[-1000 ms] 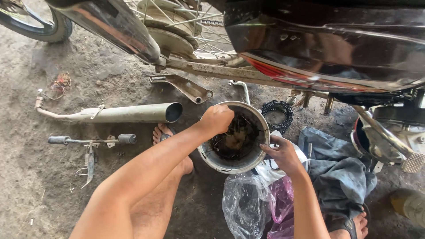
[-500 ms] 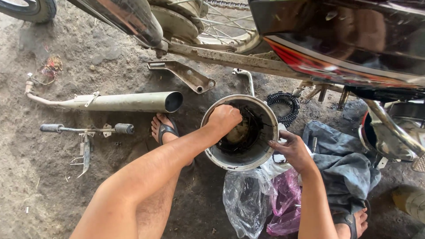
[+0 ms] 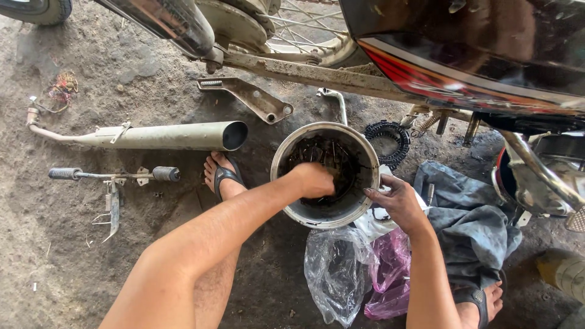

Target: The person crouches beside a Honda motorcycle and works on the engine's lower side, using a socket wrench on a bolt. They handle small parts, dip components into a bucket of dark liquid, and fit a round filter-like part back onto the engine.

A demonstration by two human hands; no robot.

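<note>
At frame centre, the metal bucket [image 3: 325,173] is best steadied by the right hand's [image 3: 399,201] spread fingers while the left hand [image 3: 314,180], fingers curled together, digs inside.

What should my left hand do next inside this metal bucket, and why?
Probably close the left hand on one dark part and lift it out: it is already down inside the metal bucket among greasy pieces, while the right hand rests against the rim.

Bare arms, no sleeves; dark strapped sandals [image 3: 224,176] on feet.
</note>
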